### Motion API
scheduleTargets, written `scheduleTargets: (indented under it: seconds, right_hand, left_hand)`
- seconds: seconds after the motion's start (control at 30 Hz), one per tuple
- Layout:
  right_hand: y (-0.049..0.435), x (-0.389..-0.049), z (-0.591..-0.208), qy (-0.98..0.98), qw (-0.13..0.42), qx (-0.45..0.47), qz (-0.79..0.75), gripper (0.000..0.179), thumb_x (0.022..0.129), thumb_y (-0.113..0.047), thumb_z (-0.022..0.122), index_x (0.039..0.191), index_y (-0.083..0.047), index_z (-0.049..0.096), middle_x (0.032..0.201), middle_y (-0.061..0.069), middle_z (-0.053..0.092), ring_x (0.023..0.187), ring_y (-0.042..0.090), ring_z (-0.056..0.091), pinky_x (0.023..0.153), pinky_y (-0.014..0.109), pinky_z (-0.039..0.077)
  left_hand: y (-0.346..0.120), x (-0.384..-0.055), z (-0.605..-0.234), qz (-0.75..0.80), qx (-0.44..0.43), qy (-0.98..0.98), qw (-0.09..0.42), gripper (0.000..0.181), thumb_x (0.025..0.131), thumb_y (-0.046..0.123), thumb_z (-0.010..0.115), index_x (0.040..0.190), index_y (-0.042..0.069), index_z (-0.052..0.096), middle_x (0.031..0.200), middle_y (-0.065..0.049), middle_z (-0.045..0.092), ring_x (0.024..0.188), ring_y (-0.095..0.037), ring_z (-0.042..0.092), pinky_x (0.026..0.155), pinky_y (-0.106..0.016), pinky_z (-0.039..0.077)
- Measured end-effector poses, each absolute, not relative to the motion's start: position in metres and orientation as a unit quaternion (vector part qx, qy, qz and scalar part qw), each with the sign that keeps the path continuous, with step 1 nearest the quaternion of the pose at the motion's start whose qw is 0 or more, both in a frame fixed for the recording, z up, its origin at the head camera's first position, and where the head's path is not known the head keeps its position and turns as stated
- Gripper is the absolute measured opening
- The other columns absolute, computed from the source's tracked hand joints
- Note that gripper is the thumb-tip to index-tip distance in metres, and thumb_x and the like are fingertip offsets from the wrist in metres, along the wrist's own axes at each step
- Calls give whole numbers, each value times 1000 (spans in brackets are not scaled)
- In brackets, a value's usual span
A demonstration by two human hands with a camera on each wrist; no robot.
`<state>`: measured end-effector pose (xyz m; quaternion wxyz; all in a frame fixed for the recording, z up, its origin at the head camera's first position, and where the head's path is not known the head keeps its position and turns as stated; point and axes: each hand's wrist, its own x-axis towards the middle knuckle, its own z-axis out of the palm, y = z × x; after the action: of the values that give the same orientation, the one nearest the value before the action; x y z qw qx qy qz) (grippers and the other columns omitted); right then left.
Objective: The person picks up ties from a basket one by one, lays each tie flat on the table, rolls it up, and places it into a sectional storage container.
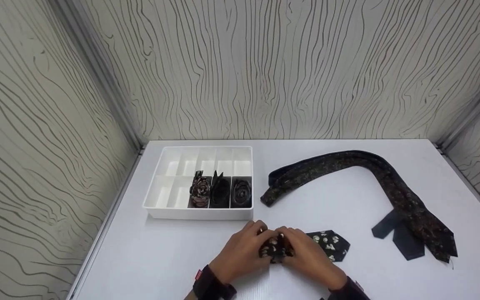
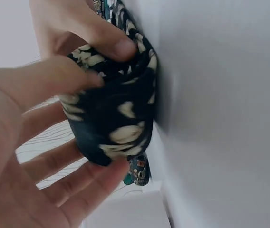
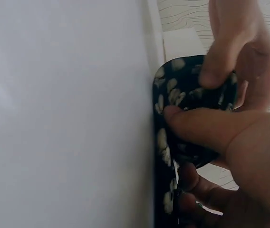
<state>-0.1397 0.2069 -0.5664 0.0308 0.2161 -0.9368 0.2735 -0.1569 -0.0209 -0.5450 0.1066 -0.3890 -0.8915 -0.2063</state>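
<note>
A black necktie with cream flowers point(image 1: 331, 245) lies partly rolled on the table's front middle, its pointed wide end flat to the right. My left hand point(image 1: 245, 249) grips the left side of the roll; in the left wrist view its thumb presses the top of the roll point(image 2: 120, 121) and its fingers curl round the outer face. From the other side, my right hand point(image 1: 310, 257) holds the same roll, thumb on its coiled edge in the right wrist view. The flat part of the tie point(image 3: 165, 152) runs along the table from under the roll.
A white divided tray point(image 1: 198, 213) stands behind my left hand. Three rolled ties, one a patterned roll point(image 1: 200, 191), sit in its front right compartments. Dark patterned neckties point(image 1: 348, 160) lie in a bent line at the right. Patterned walls close off the back and sides.
</note>
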Motion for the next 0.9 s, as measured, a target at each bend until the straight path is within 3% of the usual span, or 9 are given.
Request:
scheduleTargets:
  seconds: [0.1, 0.2, 0.37, 0.9]
  right_hand:
    - [208, -140, -566, -934, 19, 209, 288, 65, 78, -22, 92, 136, -22, 62, 115, -1, 69, 103, 21, 68, 89, 47, 60]
    - [208, -141, -566, -935, 19, 200, 291, 64, 77, -27, 93, 134, -24, 64, 107, -7, 61, 97, 14, 63, 84, 40, 58]
    - [208, -141, -569, -943, 50, 202, 259, 57, 74, -24, 94, 124, -22, 66, 103, -10, 60, 94, 11, 60, 83, 36, 57]
    - [211, -144, -563, -942, 9, 199, 269, 66, 79, -25, 93, 137, -21, 63, 107, -6, 60, 101, 14, 58, 86, 39, 56]
  left_hand:
    - [-20, -157, -544, -208, -389, -890, 112, 43, 77, 24, 90, 117, 25, 74, 109, 6, 64, 96, -9, 59, 80, -19, 54]
    - [-19, -158, -544, -199, -391, -890, 123, 38, 76, 27, 92, 110, 26, 76, 106, 6, 64, 94, -9, 58, 80, -20, 52]
    - [-18, -159, -545, -201, -394, -890, 111, 47, 79, 34, 91, 122, 28, 74, 109, 6, 64, 97, -9, 59, 85, -23, 53]
    - [-16, -164, -541, -181, -384, -899, 110, 49, 77, 40, 91, 122, 28, 75, 113, 6, 65, 103, -13, 58, 94, -32, 51]
